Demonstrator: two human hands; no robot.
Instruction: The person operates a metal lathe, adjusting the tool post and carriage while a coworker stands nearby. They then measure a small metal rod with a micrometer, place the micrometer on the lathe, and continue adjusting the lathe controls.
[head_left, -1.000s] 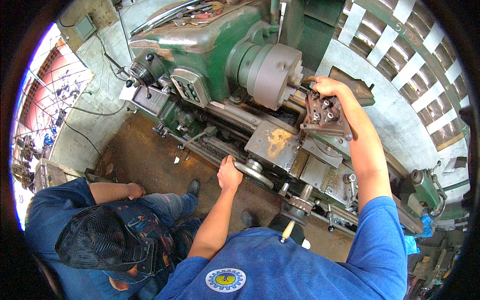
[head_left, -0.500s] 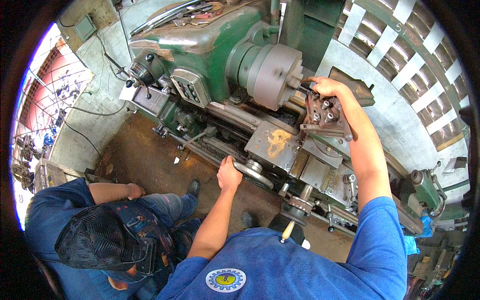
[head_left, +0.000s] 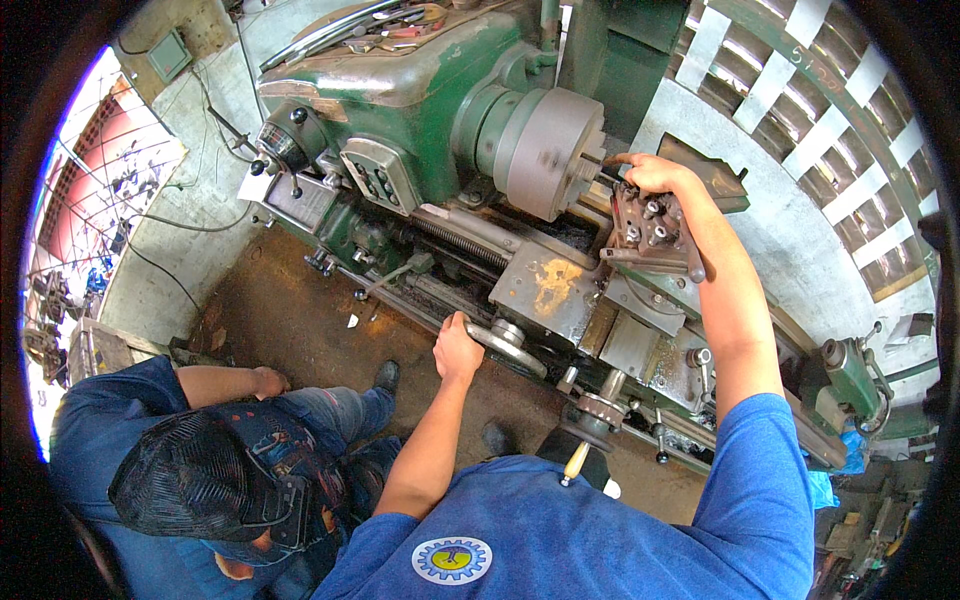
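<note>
My left hand (head_left: 458, 348) is closed around the rim of the carriage handwheel (head_left: 508, 348) at the front of a green metal lathe. Far to the right, my right hand (head_left: 652, 173) hovers at or touches the top of the tool post (head_left: 655, 228). Its index finger stretches out towards the grey chuck (head_left: 548, 155); its other fingers are partly hidden. Just below that finger, a dark thin bar (head_left: 606, 177) runs between the chuck face and the tool post. Whether my fingers touch the bar, I cannot tell.
At the left a person in a black cap (head_left: 190, 470) bends close to my left arm. A cross-slide handle (head_left: 576, 462) with a pale grip stands before my body. Loose tools (head_left: 395, 35) lie atop the headstock (head_left: 400, 80). The tailstock (head_left: 845, 375) is at the right.
The chuck has turned: its jaws sit differently and dark marks now show on its rim. Both my hands keep their places.
</note>
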